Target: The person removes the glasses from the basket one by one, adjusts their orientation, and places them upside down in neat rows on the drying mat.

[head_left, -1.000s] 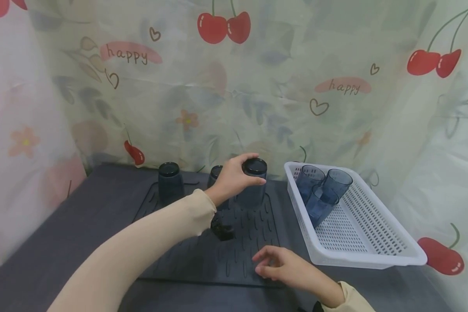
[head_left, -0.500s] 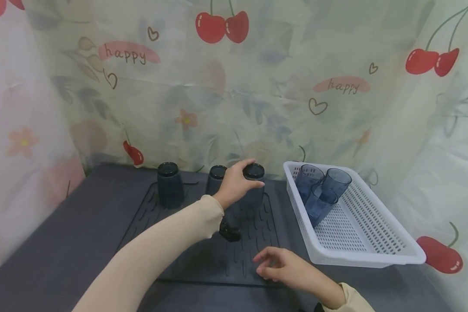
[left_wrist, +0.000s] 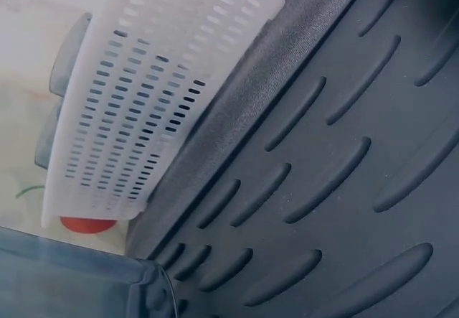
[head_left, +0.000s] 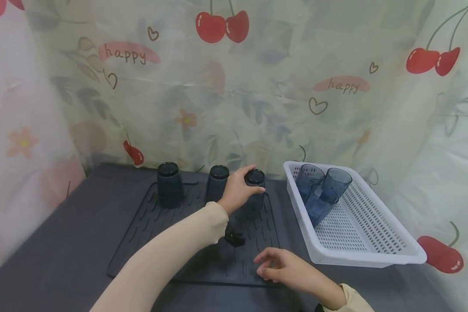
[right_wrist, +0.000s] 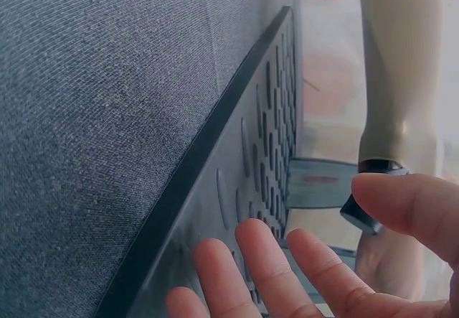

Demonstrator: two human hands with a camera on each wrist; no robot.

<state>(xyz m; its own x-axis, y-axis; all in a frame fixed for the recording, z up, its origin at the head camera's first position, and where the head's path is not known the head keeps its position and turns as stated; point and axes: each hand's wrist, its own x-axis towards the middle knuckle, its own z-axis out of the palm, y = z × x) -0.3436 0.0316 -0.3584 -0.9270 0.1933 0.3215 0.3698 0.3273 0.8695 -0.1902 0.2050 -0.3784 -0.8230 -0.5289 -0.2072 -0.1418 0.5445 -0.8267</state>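
My left hand [head_left: 237, 190] holds an upside-down dark blue glass [head_left: 255, 177] at the back right of a black ridged drying mat [head_left: 156, 216]. Its thumb lies across the front of the glass and a finger reaches over the far side near the base. In the left wrist view that glass [left_wrist: 72, 278] has its rim down at the mat's ridges. Left of it stand two more upturned glasses [head_left: 170, 186] on the mat. My right hand [head_left: 284, 268], fingers loosely bent and holding nothing, is over the mat's front right corner.
A white perforated basket [head_left: 370, 255] stands right of the mat, with several blue glasses [head_left: 320, 204] leaning in its back left corner. Dark grey cloth [head_left: 47, 242] covers the table. Patterned curtains [head_left: 257, 86] hang behind and at both sides.
My left hand has lowered the glass and moved slightly toward me, the glass coming down to the mat. More of the middle glass shows now. My right hand has hardly moved.
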